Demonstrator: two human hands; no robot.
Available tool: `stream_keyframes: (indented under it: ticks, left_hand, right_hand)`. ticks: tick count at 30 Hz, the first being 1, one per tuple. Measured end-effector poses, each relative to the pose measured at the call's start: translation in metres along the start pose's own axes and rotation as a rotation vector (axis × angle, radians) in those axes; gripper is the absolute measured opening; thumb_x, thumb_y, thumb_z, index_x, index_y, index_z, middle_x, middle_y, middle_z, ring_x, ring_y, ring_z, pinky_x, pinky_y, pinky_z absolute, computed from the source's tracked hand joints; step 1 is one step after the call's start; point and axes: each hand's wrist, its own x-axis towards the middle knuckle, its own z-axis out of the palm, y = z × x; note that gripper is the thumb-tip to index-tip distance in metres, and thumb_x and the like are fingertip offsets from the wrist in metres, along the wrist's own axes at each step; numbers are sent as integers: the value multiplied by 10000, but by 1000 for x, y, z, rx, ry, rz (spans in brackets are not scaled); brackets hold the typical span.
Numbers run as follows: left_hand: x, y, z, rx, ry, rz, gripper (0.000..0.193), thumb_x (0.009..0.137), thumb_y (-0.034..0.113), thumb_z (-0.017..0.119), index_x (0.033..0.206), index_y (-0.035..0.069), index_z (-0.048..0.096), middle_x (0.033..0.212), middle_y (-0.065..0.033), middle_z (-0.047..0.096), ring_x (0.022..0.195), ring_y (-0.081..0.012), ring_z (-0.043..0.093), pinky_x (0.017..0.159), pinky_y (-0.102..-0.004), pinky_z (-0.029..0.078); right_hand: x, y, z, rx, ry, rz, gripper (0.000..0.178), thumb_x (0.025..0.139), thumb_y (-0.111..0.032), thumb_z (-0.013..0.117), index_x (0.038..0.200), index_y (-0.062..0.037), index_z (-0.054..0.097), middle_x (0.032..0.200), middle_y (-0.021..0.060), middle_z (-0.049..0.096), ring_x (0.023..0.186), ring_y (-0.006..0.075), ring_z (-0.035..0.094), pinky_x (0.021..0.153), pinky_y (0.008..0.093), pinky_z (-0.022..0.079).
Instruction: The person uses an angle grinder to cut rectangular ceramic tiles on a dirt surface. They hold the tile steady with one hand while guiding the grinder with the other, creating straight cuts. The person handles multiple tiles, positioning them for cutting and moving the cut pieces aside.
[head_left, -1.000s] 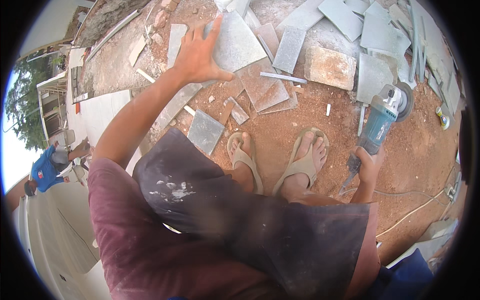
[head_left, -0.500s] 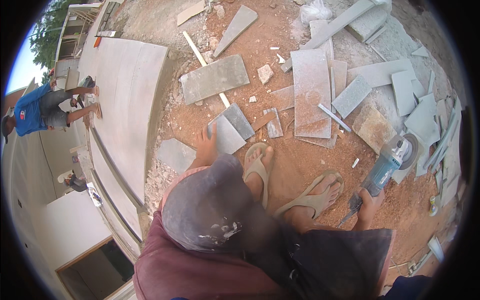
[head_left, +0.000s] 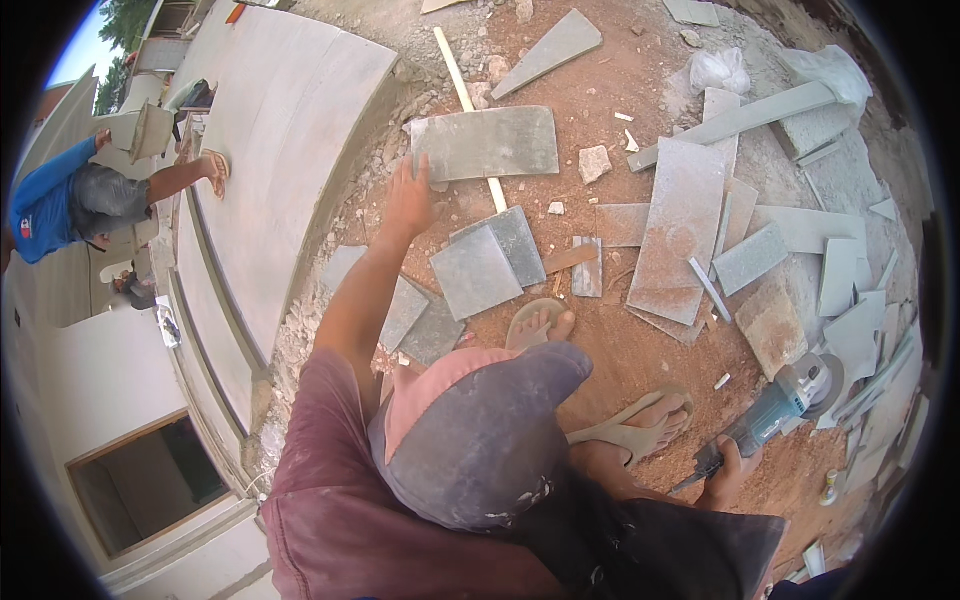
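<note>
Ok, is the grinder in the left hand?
No, the right hand holds the grinder, while the left hand is by a grey slab.

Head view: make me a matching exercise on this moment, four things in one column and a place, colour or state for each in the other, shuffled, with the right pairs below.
Things
1. Left hand
2. Angle grinder
3. Pale stick
4. Right sandal

Places, colours, states
A. Runs beneath a grey slab, showing on both sides of it
B. Tan, worn by the person
C. Teal-bodied, held in the right hand
D. Open, by the left end of that same slab

Right pairs: 1-D, 2-C, 3-A, 4-B
</note>
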Motion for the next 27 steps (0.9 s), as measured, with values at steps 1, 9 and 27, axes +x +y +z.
stream_keyframes:
  ticks: [1, 9, 27]
  left_hand:
    - [18, 6, -17, 38, -33, 6, 1298, 747, 413, 977, 1738, 94, 201, 1746, -278, 272, 1618, -483, 253, 1299, -587, 296]
    - [104, 23, -55, 313, -391, 135, 1744, 487, 570, 1064, 1763, 233, -76, 1810, -249, 128, 1683, -433, 112, 1341, -643, 167]
    - [102, 36, -40, 144, -276, 203, 1595, 508, 565, 990, 1758, 135, 98, 1616, -406, 349, 1565, -541, 314, 1301, -706, 165]
  right_hand:
    - [-1, 4, -8, -20, -19, -9, 338, 799, -113, 684, 1091, 49, 632, 879, 97, 664, 722, 188, 636, 685, 319, 520]
    - [1, -25, 2, -72, -7, 56, 322, 803, -163, 682, 1038, 53, 638, 836, 117, 670, 676, 209, 636, 627, 331, 521]
    - [-20, 12, -15, 39, 15, 137, 490, 765, -142, 765, 1182, 54, 600, 848, 125, 697, 695, 205, 677, 652, 342, 550]
